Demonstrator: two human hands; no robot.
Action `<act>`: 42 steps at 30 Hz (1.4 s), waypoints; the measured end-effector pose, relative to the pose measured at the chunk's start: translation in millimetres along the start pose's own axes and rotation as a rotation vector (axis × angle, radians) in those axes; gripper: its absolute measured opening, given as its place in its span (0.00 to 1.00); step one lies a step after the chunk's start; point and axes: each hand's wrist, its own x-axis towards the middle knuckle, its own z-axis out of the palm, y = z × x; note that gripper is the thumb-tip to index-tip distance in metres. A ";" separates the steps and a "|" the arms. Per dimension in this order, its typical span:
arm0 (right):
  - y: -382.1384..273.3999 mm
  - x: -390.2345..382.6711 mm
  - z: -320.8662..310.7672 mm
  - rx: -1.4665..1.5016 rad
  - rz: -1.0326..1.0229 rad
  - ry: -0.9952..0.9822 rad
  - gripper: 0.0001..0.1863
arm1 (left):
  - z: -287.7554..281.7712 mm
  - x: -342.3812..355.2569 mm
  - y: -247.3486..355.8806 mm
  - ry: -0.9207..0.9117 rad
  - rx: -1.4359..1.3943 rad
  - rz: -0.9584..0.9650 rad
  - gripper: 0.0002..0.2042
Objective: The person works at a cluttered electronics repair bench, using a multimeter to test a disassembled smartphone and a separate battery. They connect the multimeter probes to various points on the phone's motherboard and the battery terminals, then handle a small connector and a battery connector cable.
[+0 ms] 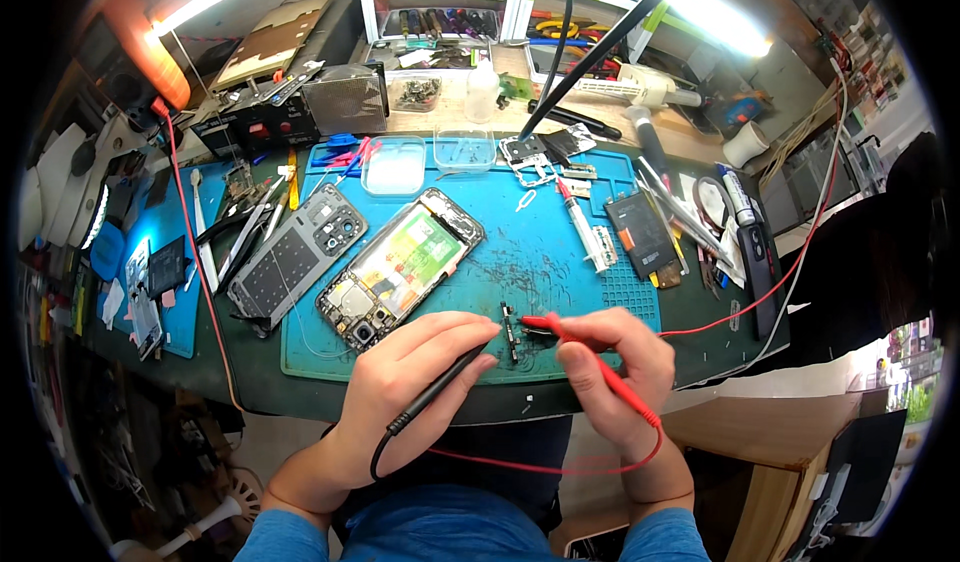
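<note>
My left hand is closed around a black test probe, whose cable loops down by the wrist. Its tip points toward a small narrow circuit board lying on the blue mat. From the other side, my right hand grips a red test probe with its tip close to the same board. I cannot tell whether either tip touches it. Beyond my left hand lies an opened phone, its battery and inner parts bare. A grey phone back cover rests left of it.
A red-tipped syringe and a black battery lie right of the board. Clear plastic trays stand at the mat's back edge. A red cable crosses the bench's right side. A black lamp arm slants over the back.
</note>
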 end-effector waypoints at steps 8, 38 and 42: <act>6.3 -8.3 12.3 0.013 0.185 0.021 0.06 | 0.8 14.6 -16.9 -0.045 0.063 0.016 0.13; 8.6 0.6 12.1 -0.065 0.082 -0.054 0.09 | 1.0 15.8 -14.2 -0.088 0.122 -0.010 0.14; 7.7 0.5 10.6 -0.079 0.077 -0.067 0.09 | 1.0 15.5 -14.2 -0.088 0.127 -0.013 0.13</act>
